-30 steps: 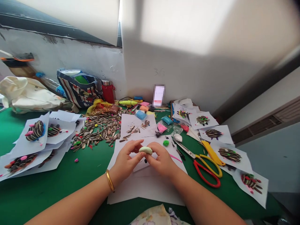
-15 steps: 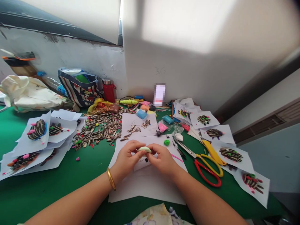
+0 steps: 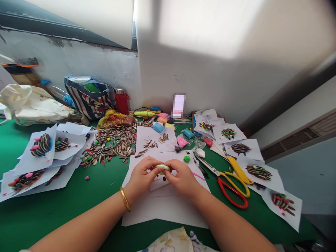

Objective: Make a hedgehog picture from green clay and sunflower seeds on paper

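Observation:
My left hand (image 3: 143, 176) and my right hand (image 3: 181, 177) meet over a stack of white paper sheets (image 3: 168, 206) on the green table (image 3: 65, 206). Both hands pinch a pale green lump of clay (image 3: 163, 167) between fingertips and thumbs. A gold bangle (image 3: 124, 198) is on my left wrist. A small black bit lies on the paper just under the clay, partly hidden by my fingers.
A pile of sunflower seeds (image 3: 111, 143) lies behind my left hand. Red-and-yellow scissors (image 3: 231, 187) rest to the right. Paper sheets with seed-and-clay pictures lie left (image 3: 42, 147) and right (image 3: 258, 172). Coloured clay lumps (image 3: 186, 159), a striped bag (image 3: 88, 96) and a red flask (image 3: 121, 101) stand near the wall.
My hands have closed more tightly over the clay lump and squeezed it smaller; less of it shows. The view shifted slightly.

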Available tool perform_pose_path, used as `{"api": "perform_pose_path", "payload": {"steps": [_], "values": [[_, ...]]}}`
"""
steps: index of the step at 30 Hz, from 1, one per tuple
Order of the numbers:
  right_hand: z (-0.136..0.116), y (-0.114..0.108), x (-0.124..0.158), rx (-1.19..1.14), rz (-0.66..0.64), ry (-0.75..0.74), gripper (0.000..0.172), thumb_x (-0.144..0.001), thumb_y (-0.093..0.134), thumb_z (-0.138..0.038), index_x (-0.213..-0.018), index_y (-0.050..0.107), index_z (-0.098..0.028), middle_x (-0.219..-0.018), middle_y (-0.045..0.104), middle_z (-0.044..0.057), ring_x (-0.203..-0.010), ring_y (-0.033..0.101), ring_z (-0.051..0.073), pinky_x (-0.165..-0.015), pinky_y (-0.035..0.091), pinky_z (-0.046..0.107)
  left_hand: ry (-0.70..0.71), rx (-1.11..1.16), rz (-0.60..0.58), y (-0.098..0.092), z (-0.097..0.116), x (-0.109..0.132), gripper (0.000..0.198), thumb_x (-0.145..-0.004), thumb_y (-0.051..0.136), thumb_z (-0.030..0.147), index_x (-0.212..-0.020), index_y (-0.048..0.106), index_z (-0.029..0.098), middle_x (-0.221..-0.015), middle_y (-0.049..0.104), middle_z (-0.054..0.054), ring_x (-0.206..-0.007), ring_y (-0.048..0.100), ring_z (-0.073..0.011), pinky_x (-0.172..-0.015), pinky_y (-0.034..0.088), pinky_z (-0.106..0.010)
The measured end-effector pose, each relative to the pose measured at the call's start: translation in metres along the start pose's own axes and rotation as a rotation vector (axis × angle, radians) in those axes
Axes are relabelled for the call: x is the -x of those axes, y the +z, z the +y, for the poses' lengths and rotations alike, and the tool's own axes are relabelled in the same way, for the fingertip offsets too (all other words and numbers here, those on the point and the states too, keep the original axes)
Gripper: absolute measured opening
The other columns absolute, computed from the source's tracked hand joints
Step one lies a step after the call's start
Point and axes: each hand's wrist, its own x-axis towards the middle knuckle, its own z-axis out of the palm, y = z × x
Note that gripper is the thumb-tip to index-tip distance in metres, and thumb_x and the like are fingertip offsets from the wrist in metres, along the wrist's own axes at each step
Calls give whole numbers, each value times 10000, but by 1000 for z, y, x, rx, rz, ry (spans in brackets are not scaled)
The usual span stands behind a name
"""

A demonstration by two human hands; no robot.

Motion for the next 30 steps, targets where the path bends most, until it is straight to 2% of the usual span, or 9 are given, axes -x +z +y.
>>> {"api": "perform_pose_path", "payload": {"steps": [2,6,7,9,12,17,21,25,30], "values": [[2,2,1,83,36,-54,136,-864,611,-225,-994,652,-229,-906,683,24,-844,606,187,-769,463,323,-21,-6,10,-1,-1,-2,177,-811,675,356,-859,736,198,-843,671,-46,-791,615,-178,-720,500,-298],[7,3,4,154,85,-182,663,-777,758,-341,-1365,469,-239,-1100,657,79,-1004,600,239,-880,474,389,-155,162,23,-1,-2,-3,246,-802,683,398,-882,700,167,-876,685,-56,-803,614,-183,-728,500,-300],[8,3,4,156,67,-216,727,-768,772,-354,-1402,433,-247,-1142,648,84,-1033,595,242,-899,471,394,-190,205,3,0,-2,-3,266,-804,680,410,-895,696,160,-875,683,-57,-791,605,-177,-715,495,-292],[7,2,4,159,31,-247,675,-785,764,-356,-1383,466,-267,-1169,648,75,-1044,594,235,-908,467,392,-254,289,-43,1,-1,-2,297,-808,676,428,-910,690,149,-847,670,-50,-737,575,-153,-663,474,-267],[2,-1,3,157,30,-220,419,-840,711,-308,-1241,598,-262,-1068,684,51,-976,608,216,-865,468,374,-312,381,-92,2,2,-1,322,-795,689,447,-886,678,138,-780,634,-27,-650,519,-116,-592,430,-233],[-1,-4,2,64,73,-207,212,-862,656,-194,-1067,671,-245,-914,693,31,-872,607,194,-790,460,340,-291,400,-154,4,5,1,357,-800,677,485,-903,639,145,-761,604,-12,-652,534,-116,-609,445,-243],[3,-2,2,64,73,-183,207,-849,657,-182,-1047,660,-241,-935,691,38,-902,604,209,-810,458,351,-216,344,-156,4,4,1,436,-674,807,408,-981,612,168,-881,633,-25,-776,593,-154,-705,501,-283],[4,-2,1,63,81,-195,295,-838,692,-231,-1125,625,-237,-1021,692,48,-948,610,208,-846,461,349,-240,309,-107,0,2,-2,344,-746,750,414,-930,613,158,-808,635,-12,-687,586,-131,-642,489,-266],[2,-6,0,52,91,-209,105,-890,633,-234,-992,656,-231,-907,697,26,-856,607,179,-787,454,321,-268,362,-145,-1,1,-2,317,-771,734,417,-883,587,159,-702,618,15,-636,586,-118,-609,466,-246]]}}
